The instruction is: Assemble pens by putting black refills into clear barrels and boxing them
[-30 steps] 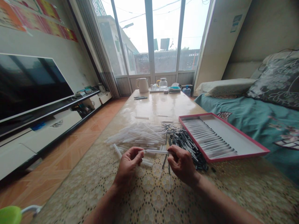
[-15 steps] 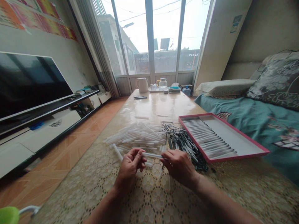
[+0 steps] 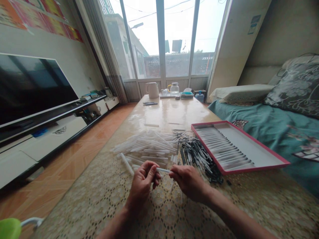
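Observation:
A slim whitish pen barrel point(image 3: 163, 170) stretches between my two hands just above the table. My left hand point(image 3: 144, 181) is closed around its left end, thumb on top. At the other end, the fingers of my right hand point(image 3: 188, 181) pinch it, hiding that tip. Beyond my hands lies a loose pile of clear-white pen barrels point(image 3: 149, 144). To its right is a heap of black and grey pen parts point(image 3: 199, 159). A pink-rimmed box point(image 3: 259, 149) beside the heap holds a row of white pens with dark ends point(image 3: 221, 146).
The long table point(image 3: 159, 212) has a patterned cover. At its far end stand a beige jug point(image 3: 152, 90), a glass pitcher point(image 3: 174, 89) and a tissue pack point(image 3: 186, 95). A sofa point(image 3: 249, 113) is on the right, a television point(image 3: 32, 86) on the left.
My hands have come closer together, so less of the pen barrel shows between them. Both hands have dropped slightly, and the left has shifted right.

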Motion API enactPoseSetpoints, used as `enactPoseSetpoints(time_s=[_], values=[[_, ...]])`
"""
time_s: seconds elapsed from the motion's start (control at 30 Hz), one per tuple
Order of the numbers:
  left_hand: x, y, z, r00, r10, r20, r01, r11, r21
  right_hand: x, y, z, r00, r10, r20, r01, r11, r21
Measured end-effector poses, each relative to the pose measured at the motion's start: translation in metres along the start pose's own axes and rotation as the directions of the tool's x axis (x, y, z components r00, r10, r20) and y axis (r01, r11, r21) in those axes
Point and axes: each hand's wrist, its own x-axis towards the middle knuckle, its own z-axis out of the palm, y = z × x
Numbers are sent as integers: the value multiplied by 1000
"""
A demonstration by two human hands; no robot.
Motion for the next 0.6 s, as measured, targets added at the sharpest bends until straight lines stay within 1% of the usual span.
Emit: enactPoseSetpoints(time_s=[0.1, 0.17, 0.27, 0.33, 0.4, 0.47, 0.53, 0.6], values=[[-2, 2, 2, 999, 37, -6, -37, 999, 34, 2, 0, -2, 998, 35, 43, -43, 978, 203], [-2, 1, 2, 998, 59, 4, -59, 997, 48, 3, 1, -2, 997, 35, 66, -52, 959, 277], [0, 0, 2, 998, 51, 25, -52, 997, 53, 4, 2, -1, 997, 32, 71, -50, 960, 274], [1, 0, 2, 999, 50, 9, -50, 996, 68, 4, 5, 1, 997, 48, 57, -59, 978, 201], [2, 1, 1, 996, 76, -53, -71, 993, 99, 5, 9, 0, 996, 85, 1, -85, 990, 112], [3, 2, 0, 984, 114, -136, -96, 987, 132, 6, 14, -6, 987, 136, -83, -128, 987, 94], [4, 3, -1, 970, 136, -201, -107, 983, 151, 9, 21, -19, 968, 189, -162, -162, 972, 168], [6, 3, -3, 964, 132, -233, -101, 985, 142, 13, 28, -40, 947, 241, -213, -183, 949, 258]])
